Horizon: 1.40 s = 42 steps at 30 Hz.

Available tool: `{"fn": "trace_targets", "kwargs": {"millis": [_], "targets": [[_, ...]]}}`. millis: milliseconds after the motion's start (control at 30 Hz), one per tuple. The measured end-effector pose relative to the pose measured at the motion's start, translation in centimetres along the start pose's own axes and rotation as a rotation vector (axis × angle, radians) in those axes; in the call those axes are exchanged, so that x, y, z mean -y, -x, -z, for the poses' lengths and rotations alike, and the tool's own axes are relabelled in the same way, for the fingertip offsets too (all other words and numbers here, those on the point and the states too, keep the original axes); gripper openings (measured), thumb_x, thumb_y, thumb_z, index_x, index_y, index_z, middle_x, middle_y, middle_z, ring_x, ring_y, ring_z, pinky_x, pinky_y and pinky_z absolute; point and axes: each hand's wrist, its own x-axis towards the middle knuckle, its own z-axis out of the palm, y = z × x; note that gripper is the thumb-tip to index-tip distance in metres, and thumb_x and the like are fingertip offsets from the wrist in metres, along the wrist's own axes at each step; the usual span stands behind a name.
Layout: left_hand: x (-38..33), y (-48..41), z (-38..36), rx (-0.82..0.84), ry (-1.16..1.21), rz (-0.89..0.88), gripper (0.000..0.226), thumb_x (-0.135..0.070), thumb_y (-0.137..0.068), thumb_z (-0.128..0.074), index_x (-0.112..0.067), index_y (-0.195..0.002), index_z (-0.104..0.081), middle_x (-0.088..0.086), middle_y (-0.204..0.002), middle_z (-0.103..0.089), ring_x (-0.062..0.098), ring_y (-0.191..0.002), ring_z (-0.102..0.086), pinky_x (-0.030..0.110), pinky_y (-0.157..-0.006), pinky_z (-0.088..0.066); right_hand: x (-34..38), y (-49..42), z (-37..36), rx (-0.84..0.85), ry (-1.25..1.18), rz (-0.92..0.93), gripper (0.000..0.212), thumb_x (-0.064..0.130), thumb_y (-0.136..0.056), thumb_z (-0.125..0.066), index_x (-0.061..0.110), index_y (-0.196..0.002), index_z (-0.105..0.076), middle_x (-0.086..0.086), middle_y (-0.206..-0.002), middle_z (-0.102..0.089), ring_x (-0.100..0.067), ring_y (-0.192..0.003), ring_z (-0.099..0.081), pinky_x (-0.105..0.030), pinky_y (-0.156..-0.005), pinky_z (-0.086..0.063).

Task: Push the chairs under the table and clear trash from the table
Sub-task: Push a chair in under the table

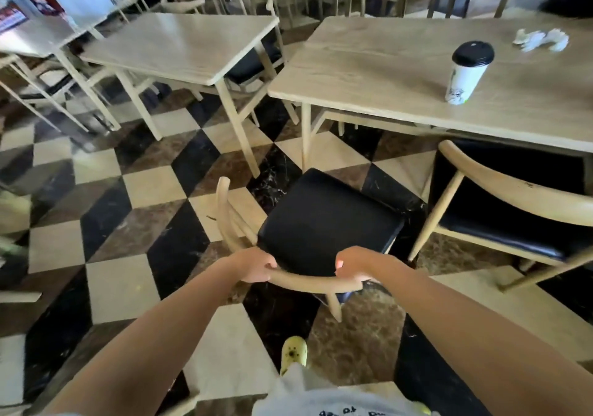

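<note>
Chair (324, 223), black seat, curved wooden back: stood on the checkered floor (128, 229), clear of the table (401, 72), seat turned toward it. Left hand (255, 264) and right hand (354, 266) each had fingers closed round the back rail, apparently to steer it under. Second chair (513, 204), alongside to the right, partly tucked in. On the table: cup (467, 74), white, black lid, print unreadable; beyond it, crumpled paper (540, 40), likely the trash. Shirt lettering at bottom edge illegible.
</note>
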Motion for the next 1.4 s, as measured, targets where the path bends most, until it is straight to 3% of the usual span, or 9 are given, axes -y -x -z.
{"fn": "trace_targets", "kwargs": {"millis": [133,233,433,533,633,733,833,1067,1400], "targets": [[5.2,-1.5,0.4,-0.046,-0.029,-0.112,0.038,-0.019,-0.093,-0.054,-0.021,-0.131,-0.056,0.001,-0.131,-0.06,0.017,-0.118,-0.056,0.028,-0.101,-0.041,5.2,-3.3,-0.5,0.049,-0.061,0.017,0.036,0.033,-0.095,-0.042,0.008,-0.106,-0.066,-0.009,-0.098,-0.065,-0.027,-0.084,-0.06,-0.033,-0.067,-0.044],[8.9,-3.4,0.9,-0.053,-0.066,-0.19,0.04,-0.015,-0.091,-0.056,-0.023,-0.13,-0.057,0.001,-0.131,-0.059,0.018,-0.12,-0.055,0.031,-0.103,-0.04,8.5,-5.6,-1.3,0.071,-0.1,0.017,0.045,0.041,-0.099,-0.038,0.009,-0.122,-0.058,-0.01,-0.121,-0.061,-0.029,-0.107,-0.059,-0.034,-0.08,-0.044],[14.3,-7.4,1.7,-0.084,-0.284,-0.343,0.037,-0.013,-0.091,-0.055,-0.028,-0.125,-0.058,-0.001,-0.127,-0.06,0.021,-0.12,-0.053,0.041,-0.106,-0.042,13.0,-8.0,-4.3,-0.056,-0.145,-0.045,0.053,0.051,-0.093,-0.048,0.01,-0.127,-0.046,-0.01,-0.127,-0.058,-0.031,-0.115,-0.057,-0.042,-0.094,-0.046],[15.8,-9.2,3.1,-0.027,-0.361,-0.364,0.034,-0.028,-0.085,-0.065,-0.03,-0.118,-0.06,-0.002,-0.121,-0.061,0.021,-0.117,-0.054,0.042,-0.103,-0.043,13.3,-8.7,-5.2,-0.116,-0.133,-0.087,0.045,0.046,-0.092,-0.052,0.013,-0.122,-0.047,-0.008,-0.121,-0.06,-0.03,-0.109,-0.06,-0.042,-0.089,-0.049],[17.1,-10.5,4.4,-0.016,-0.539,-0.376,0.043,-0.035,-0.083,-0.067,-0.027,-0.124,-0.057,-0.002,-0.13,-0.057,0.022,-0.127,-0.046,0.044,-0.114,-0.025,13.0,-8.9,-5.2,-0.13,-0.141,-0.132,0.047,0.044,-0.088,-0.057,0.015,-0.124,-0.049,-0.007,-0.117,-0.062,-0.029,-0.105,-0.061,-0.04,-0.084,-0.051],[17.8,-11.4,5.3,0.002,-0.624,-0.434,0.033,-0.035,-0.085,-0.065,-0.028,-0.117,-0.059,-0.003,-0.127,-0.06,0.02,-0.128,-0.046,0.045,-0.118,-0.014,13.4,-9.2,-5.8,-0.173,-0.145,-0.188,0.036,0.026,-0.086,-0.06,0.015,-0.12,-0.053,-0.007,-0.117,-0.062,-0.028,-0.104,-0.062,-0.037,-0.084,-0.051],[18.1,-11.9,5.6,-0.028,-0.703,-0.498,0.033,-0.04,-0.087,-0.061,-0.026,-0.118,-0.057,-0.001,-0.123,-0.062,0.021,-0.121,-0.05,0.046,-0.115,-0.025,13.7,-9.3,-6.2,-0.245,-0.132,-0.233,0.03,0.012,-0.087,-0.055,0.015,-0.117,-0.055,-0.007,-0.116,-0.062,-0.028,-0.106,-0.061,-0.035,-0.086,-0.048],[16.5,-13.1,9.2,-0.166,-0.795,-0.61,0.036,-0.047,-0.09,-0.053,-0.021,-0.114,-0.055,-0.001,-0.116,-0.063,0.021,-0.11,-0.054,0.041,-0.1,-0.039,11.3,-8.8,-3.2,-0.401,-0.112,-0.285,0.027,0.013,-0.086,-0.054,0.018,-0.112,-0.056,-0.004,-0.113,-0.063,-0.026,-0.103,-0.061,-0.028,-0.078,-0.039],[16.7,-14.4,9.5,-0.226,-0.666,-0.595,0.043,-0.052,-0.088,-0.054,-0.02,-0.117,-0.055,0.0,-0.114,-0.064,0.021,-0.108,-0.057,0.04,-0.095,-0.044,8.9,-9.3,0.5,-0.363,0.048,-0.294,0.028,0.012,-0.081,-0.054,0.02,-0.108,-0.055,-0.004,-0.105,-0.064,-0.028,-0.092,-0.063,-0.03,-0.066,-0.041]]}}
